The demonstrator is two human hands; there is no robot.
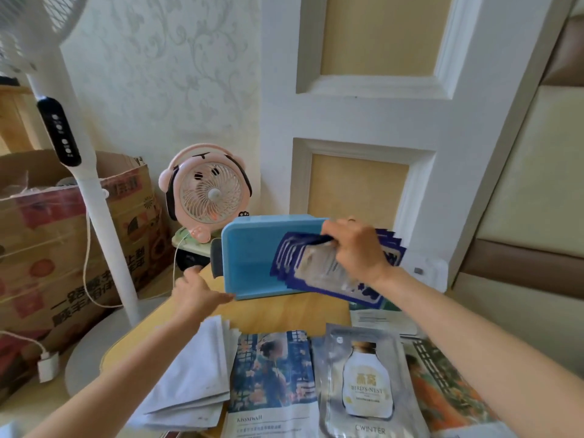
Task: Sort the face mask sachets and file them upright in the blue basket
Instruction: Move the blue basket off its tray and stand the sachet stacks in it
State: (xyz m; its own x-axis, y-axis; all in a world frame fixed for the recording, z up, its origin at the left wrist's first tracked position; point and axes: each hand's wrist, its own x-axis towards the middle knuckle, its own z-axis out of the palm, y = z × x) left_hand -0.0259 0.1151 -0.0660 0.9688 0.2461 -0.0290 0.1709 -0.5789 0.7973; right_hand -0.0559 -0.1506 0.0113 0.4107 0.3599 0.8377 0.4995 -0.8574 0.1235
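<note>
Over the blue basket (249, 248), right hand (354, 248) grips navy sachets (319, 267); left hand (196, 294) open.

Both forearms bare, no sleeves visible; ring on right grip (355, 248) finger.

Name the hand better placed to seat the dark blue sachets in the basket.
Right. The right hand already grips the fan of dark blue sachets at the blue basket opening. The left hand is empty at the basket's near corner, better suited to steadying it.
</note>
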